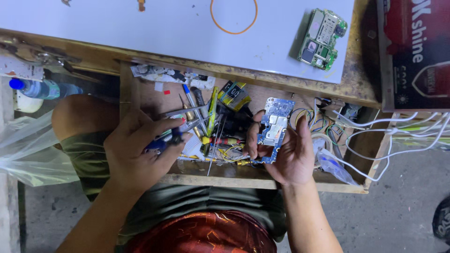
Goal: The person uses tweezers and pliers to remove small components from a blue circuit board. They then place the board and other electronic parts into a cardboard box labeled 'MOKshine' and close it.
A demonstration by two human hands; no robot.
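The blue circuit board (273,130) is a small flat card, long and thin, with shiny silver metal covers on its middle and tiny parts dotted over its blue face. It stands almost upright in the right hand (287,154), above the open wooden drawer (262,180) that sticks out under the table (197,40). The fingers (304,136) of this hand curl around the right edge of the board, and the thumb presses on its left edge, so the board is pinched from both sides with its face turned up to the camera. The left hand (136,154) is well apart from the board, over the left part of the drawer. Its fingers (159,129) are closed on a small tool with a blue handle (161,143); it may be a little screwdriver, but the hand hides most of it. Silver tweezers (185,112) poke out just beside the knuckles. Between the two hands lie more tools (208,126) in a messy pile, with yellow, red and black handles. Thin coloured wires (311,122) curl in the drawer just right of the board, and white cables (398,133) run off to the right. Up on the white table top lies a green circuit board (322,39), well away from both hands, and an orange rubber band (233,16) lies near the top edge.
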